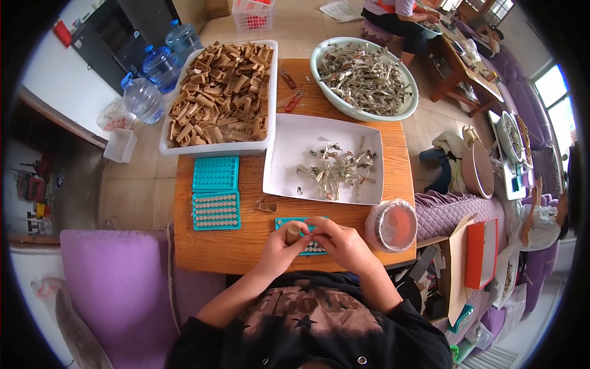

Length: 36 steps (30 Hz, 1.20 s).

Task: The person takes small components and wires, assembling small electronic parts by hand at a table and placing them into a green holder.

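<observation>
At the near edge of the wooden table my left hand [279, 251] is closed around a brown plastic housing [294, 232], its rounded end pointing up. My right hand [345, 245] meets the left fingertips in a pinch; what it pinches, if anything, is too small to make out. Both hands are over a teal tray [281, 222] with small round pale pieces, which they partly cover. Another brown housing [267, 207] lies on the table just beyond. Past the hands, a white shallow box [283, 166] holds a tangle of small metal and clear parts.
A white bin [270, 92] heaped with brown housings stands far left. Far right is a pale green basin [413, 101] of metallic parts. Two teal trays [216, 211] sit left, a lined round tub [395, 226] right. Red-handled tools [295, 101] lie beyond the box. Other people sit at right.
</observation>
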### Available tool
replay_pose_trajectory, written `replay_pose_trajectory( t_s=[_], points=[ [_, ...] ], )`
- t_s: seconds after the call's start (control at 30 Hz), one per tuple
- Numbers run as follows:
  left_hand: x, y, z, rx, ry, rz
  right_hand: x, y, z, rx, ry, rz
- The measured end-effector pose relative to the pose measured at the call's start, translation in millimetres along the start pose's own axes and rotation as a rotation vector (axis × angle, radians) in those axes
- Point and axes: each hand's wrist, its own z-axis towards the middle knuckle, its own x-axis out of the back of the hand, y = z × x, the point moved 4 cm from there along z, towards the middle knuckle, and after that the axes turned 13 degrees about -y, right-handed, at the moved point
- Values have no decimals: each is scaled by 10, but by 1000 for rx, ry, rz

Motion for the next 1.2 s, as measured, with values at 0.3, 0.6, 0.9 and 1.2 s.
replay_pose_trajectory(
  t_s=[0.3,0.6,0.9,1.2],
  points=[
    [-57,-168,49,148,39,-624,-139,178,-36,-86,304,268],
    [-119,-30,-2,127,-71,-427,-44,-43,66,249,283,-119],
    [-91,-51,-22,122,-131,-167,-52,14,54,231,197,-190],
    [-110,-25,78,79,-90,-28,15,14,28,83,175,-72]
  ],
)
